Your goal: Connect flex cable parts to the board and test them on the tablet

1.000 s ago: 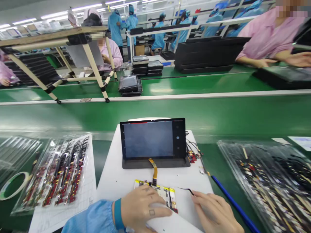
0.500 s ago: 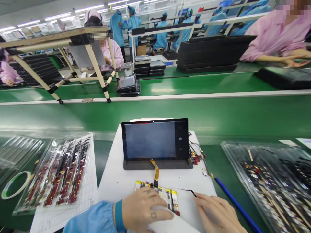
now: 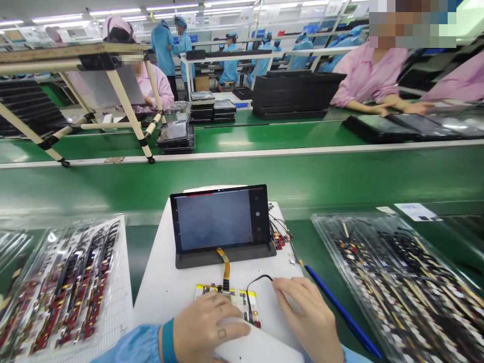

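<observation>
My left hand [image 3: 209, 322], with a teal band at the wrist, lies over a circuit board [image 3: 247, 300] with yellow edges. Its fingers bend down onto the board and its thumb reaches along the near side, so much of the board is hidden. A thin black cable [image 3: 259, 277] arches from the board's right part to my right hand [image 3: 308, 315], which pinches its end between thumb and fingers. An orange flex cable [image 3: 226, 264] links the board to a propped-up tablet screen [image 3: 215, 219], lit with a greyish picture.
Clear trays of parts lie left [image 3: 75, 287] and right [image 3: 397, 282]. A blue stick [image 3: 342, 310] is beside the white work surface [image 3: 155, 282]. Small red boards with wires [image 3: 280, 237] sit by the screen. Beyond the green belt [image 3: 302, 176], people in pink work among stacked devices.
The view has turned right, so the scene sits further left. My right hand has come closer to the board, and the black cable, straighter before, now bends in an arch. My left hand stays on the board.
</observation>
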A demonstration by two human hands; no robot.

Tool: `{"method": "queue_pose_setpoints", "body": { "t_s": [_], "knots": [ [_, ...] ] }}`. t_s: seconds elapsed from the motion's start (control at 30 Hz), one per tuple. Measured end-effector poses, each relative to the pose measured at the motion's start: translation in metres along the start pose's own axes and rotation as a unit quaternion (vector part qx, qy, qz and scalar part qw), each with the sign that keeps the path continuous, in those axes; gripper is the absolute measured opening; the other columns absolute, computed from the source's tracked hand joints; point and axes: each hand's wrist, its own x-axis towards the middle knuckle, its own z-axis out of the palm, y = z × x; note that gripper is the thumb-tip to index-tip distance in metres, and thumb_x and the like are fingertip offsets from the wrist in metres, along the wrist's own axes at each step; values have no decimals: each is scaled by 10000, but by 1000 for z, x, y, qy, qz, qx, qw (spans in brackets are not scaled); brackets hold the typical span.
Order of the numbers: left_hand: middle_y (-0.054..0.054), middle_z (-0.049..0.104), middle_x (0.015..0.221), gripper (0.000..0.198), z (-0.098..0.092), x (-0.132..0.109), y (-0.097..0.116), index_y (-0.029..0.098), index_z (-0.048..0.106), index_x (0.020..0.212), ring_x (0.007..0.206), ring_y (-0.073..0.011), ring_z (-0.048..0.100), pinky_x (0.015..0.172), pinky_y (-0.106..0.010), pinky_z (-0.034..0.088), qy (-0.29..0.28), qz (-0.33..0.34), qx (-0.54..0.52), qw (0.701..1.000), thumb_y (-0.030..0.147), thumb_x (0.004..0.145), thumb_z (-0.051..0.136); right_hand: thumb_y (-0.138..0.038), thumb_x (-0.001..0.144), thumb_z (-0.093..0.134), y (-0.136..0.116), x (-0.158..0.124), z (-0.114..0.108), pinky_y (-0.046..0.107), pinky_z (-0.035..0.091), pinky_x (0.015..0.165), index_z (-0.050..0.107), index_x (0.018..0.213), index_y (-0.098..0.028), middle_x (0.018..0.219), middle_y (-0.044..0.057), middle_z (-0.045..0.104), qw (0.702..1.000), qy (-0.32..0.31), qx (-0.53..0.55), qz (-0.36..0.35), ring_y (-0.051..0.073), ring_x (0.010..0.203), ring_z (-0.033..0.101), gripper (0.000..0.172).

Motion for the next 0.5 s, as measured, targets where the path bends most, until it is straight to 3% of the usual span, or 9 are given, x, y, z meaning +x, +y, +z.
{"method": "queue_pose_setpoints", "body": {
  "t_s": [0.13, 0.27, 0.37, 0.5],
  "knots": [
    [-74, 628, 996, 515, -1, -2, -2, 181, 485, 1108, 851, -202, 571, 759, -333, 435, -9, 0, 8, 1000, 578, 785, 536, -107, 853, 466, 12, 14, 13, 301, 479, 658, 563, 844, -212, 822, 5, 639, 999, -34, 20, -37, 139, 728, 559, 143],
    [-63, 634, 991, 326, -3, -1, -3, 185, 505, 1101, 843, -181, 584, 740, -303, 441, -12, 8, 31, 999, 387, 851, 558, -107, 857, 428, 16, 31, 20, 284, 494, 612, 576, 821, -213, 819, -7, 649, 995, -63, 20, -80, 132, 703, 557, 185],
    [-47, 642, 952, 184, -1, 0, -5, 191, 531, 1062, 796, -155, 586, 709, -274, 439, 12, 14, 50, 999, 268, 896, 513, -103, 853, 412, 11, 40, 18, 302, 511, 640, 588, 871, -209, 853, 0, 659, 993, -66, 10, -102, 147, 741, 566, 206],
    [-40, 641, 930, 174, 9, -2, -9, 197, 536, 1063, 745, -137, 575, 689, -258, 434, 44, 26, 61, 997, 248, 934, 431, -93, 844, 425, 8, 46, 8, 290, 510, 662, 589, 911, -218, 885, -3, 661, 991, -48, 4, -122, 144, 771, 571, 217]
  ]
}}
